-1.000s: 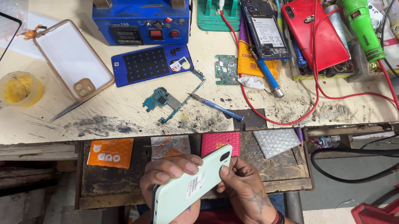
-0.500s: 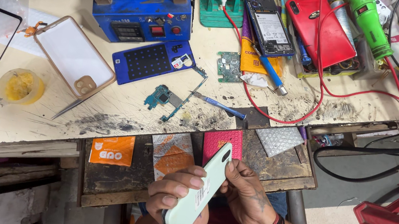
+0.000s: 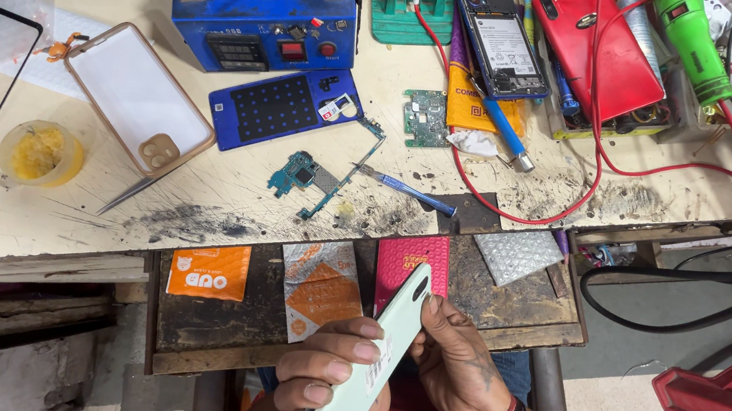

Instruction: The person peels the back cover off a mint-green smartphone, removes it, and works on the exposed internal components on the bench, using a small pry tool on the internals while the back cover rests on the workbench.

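My left hand (image 3: 327, 370) grips a pale green phone (image 3: 368, 366) by its lower part, back side facing up, tilted almost on edge. My right hand (image 3: 458, 364) is at the phone's right edge, thumb and fingertips pressed against it near the upper half. Both hands hold it low over my lap, in front of a dark pull-out shelf (image 3: 199, 325). A red thread band and a metal bangle sit on my right wrist.
On the shelf lie an orange packet (image 3: 209, 270), an orange-and-white packet (image 3: 319, 286), a pink packet (image 3: 408, 260) and a silver pouch (image 3: 516, 254). The bench (image 3: 53, 221) holds a circuit board (image 3: 302, 174), blue screwdriver (image 3: 407, 190), tweezers (image 3: 130, 193), clear phone case (image 3: 137, 98), blue machine (image 3: 251, 7), red wires.
The phone has turned from showing its flat back to standing nearly edge-on, and my hands have shifted lower and slightly right. The view has drifted a little.
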Available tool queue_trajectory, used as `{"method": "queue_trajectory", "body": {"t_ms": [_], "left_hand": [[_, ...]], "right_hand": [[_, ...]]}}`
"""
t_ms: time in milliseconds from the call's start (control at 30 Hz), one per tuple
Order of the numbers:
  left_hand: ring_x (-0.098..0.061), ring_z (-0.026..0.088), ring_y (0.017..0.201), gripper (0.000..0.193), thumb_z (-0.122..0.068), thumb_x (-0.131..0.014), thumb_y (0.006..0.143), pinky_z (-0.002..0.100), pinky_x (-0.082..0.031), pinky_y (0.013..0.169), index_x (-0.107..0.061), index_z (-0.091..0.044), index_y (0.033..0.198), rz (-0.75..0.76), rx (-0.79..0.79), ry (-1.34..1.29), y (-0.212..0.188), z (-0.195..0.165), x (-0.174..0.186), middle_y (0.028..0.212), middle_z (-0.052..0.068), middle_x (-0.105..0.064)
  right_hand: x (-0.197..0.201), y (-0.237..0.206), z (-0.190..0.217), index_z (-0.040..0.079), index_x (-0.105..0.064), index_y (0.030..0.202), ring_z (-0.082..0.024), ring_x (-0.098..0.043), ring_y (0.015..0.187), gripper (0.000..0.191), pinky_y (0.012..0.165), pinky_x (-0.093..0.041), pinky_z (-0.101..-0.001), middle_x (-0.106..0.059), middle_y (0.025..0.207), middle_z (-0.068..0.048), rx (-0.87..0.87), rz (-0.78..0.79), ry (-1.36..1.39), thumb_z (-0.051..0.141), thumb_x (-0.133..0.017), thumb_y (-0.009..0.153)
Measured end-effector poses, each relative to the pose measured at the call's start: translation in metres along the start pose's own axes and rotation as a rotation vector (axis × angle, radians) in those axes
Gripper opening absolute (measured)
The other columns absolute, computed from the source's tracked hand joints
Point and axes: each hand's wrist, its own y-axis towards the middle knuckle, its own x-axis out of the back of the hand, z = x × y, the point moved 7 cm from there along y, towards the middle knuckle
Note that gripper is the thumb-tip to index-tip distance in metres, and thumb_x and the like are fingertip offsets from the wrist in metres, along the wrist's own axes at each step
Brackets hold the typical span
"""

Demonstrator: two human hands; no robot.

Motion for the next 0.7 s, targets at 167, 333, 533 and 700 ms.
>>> {"method": "queue_trajectory", "body": {"t_ms": [167, 333, 533, 700], "left_hand": [[-0.072, 0.024, 0.095, 0.043, -0.052, -0.051, 0.104, 0.050, -0.065, 0.083, -0.054, -0.012, 0.120, -0.017, -0.056, -0.007, -0.0036, -0.0020, 0.0006, 0.111, 0.006, -0.058], [-0.072, 0.023, 0.096, 0.037, -0.047, -0.050, 0.106, 0.049, -0.065, 0.083, -0.054, -0.013, 0.121, -0.007, -0.055, 0.015, -0.0048, -0.0045, -0.0008, 0.112, 0.005, -0.057], [-0.073, 0.022, 0.092, 0.030, -0.039, -0.050, 0.107, 0.047, -0.066, 0.080, -0.054, -0.013, 0.120, 0.016, -0.118, 0.024, -0.0040, -0.0063, -0.0048, 0.110, 0.004, -0.057], [-0.073, 0.022, 0.092, 0.027, -0.038, -0.050, 0.107, 0.046, -0.065, 0.079, -0.054, -0.013, 0.119, 0.018, -0.088, 0.026, -0.0042, -0.0082, -0.0044, 0.110, 0.003, -0.057]], "right_hand": [[0.0013, -0.0003, -0.0027, 0.007, -0.068, 0.097, -0.006, -0.057, 0.064, 0.025, 0.064, -0.049, -0.0212, -0.067, 0.077, 0.003, -0.006, -0.009, 0.004, 0.030, -0.073, 0.091], [0.0003, -0.0009, -0.0031, 0.008, -0.069, 0.099, -0.005, -0.057, 0.065, 0.024, 0.064, -0.049, -0.0206, -0.067, 0.078, 0.004, -0.021, -0.014, 0.014, 0.031, -0.072, 0.091], [-0.0028, -0.0033, -0.0033, 0.009, -0.069, 0.100, -0.005, -0.058, 0.065, 0.026, 0.062, -0.047, -0.0210, -0.066, 0.075, 0.005, -0.031, 0.004, 0.016, 0.033, -0.071, 0.090], [-0.0038, -0.0030, -0.0039, 0.009, -0.068, 0.098, -0.006, -0.057, 0.064, 0.027, 0.062, -0.047, -0.0214, -0.066, 0.074, 0.004, -0.033, 0.012, 0.031, 0.035, -0.072, 0.090]]}}
